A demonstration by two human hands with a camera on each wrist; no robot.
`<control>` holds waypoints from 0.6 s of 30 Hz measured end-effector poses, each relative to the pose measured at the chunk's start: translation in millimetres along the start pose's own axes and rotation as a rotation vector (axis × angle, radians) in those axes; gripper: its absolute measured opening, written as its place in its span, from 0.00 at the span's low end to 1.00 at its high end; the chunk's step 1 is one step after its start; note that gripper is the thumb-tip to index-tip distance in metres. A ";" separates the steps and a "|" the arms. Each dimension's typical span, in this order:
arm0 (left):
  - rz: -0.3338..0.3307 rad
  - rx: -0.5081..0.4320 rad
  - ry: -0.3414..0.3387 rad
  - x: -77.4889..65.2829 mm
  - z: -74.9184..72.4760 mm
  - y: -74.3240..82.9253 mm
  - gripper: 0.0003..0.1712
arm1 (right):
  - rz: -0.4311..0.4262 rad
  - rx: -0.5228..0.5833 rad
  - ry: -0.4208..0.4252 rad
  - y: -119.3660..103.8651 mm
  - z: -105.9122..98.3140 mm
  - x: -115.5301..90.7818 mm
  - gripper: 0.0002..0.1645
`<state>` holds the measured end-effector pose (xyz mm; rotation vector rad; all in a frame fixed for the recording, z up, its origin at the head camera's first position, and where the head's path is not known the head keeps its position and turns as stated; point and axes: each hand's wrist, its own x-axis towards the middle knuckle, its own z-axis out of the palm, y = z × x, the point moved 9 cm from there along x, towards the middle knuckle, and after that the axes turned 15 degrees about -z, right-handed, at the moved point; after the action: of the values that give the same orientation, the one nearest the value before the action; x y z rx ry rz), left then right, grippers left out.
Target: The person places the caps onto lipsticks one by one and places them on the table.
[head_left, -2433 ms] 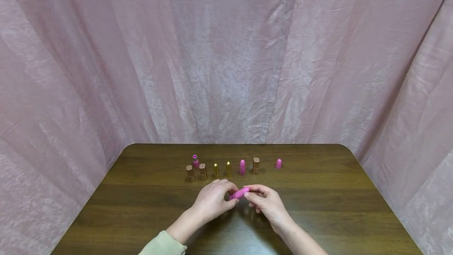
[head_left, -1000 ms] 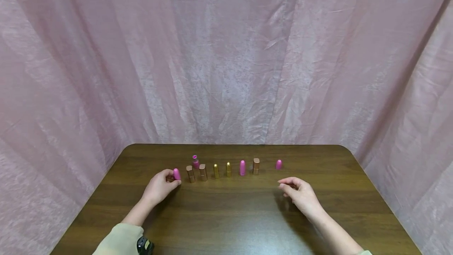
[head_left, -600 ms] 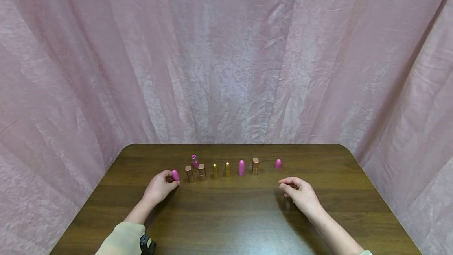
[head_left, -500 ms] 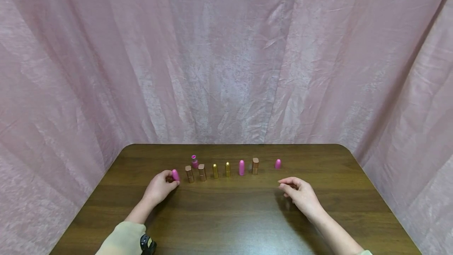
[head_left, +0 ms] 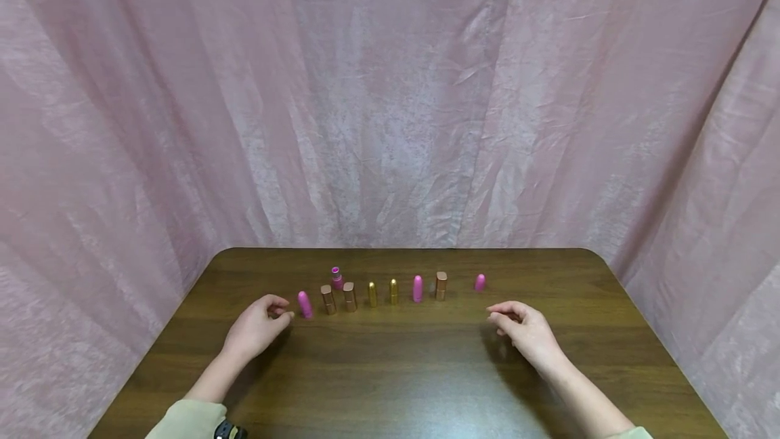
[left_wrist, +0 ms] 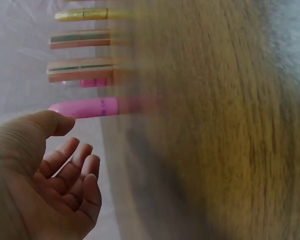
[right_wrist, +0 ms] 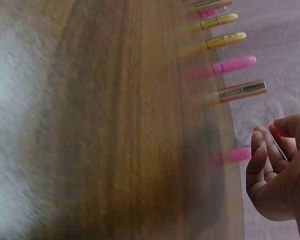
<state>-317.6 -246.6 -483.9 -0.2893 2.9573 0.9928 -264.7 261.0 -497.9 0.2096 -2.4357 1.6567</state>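
Observation:
A capped pink lipstick [head_left: 305, 305] stands upright at the left end of a row. Just left of it is my left hand [head_left: 256, 327], fingers loosely bent and holding nothing; in the left wrist view the thumb overlaps the tip of the pink lipstick [left_wrist: 87, 108]. My right hand [head_left: 529, 334] hovers over the right part of the table, fingers relaxed with nothing between them. Behind it stands a short pink lipstick cap [head_left: 480, 282], partly hidden by the fingers in the right wrist view. An uncapped pink lipstick base [head_left: 337, 279] with a silver collar stands behind the row.
Along the row stand two rose-gold lipsticks [head_left: 328, 299], two gold bullet-shaped lipsticks [head_left: 372, 295], another pink lipstick [head_left: 417, 288] and a third rose-gold one [head_left: 441, 286]. The brown wooden table [head_left: 390, 371] ends at the back against a pink curtain [head_left: 390, 120].
Earlier both hands held the pink lipstick near the middle. The left hand carried it to the row's left end, let go and drew back left. The right hand moved away to the right.

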 end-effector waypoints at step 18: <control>0.363 0.140 0.049 -71.0 24.5 108.5 0.10 | -0.062 -0.185 -0.023 3.5 -24.8 34.5 0.17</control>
<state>-268.3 -134.9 -433.9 0.2371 3.1726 0.8010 -297.2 285.0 -484.1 0.2754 -2.5524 1.4018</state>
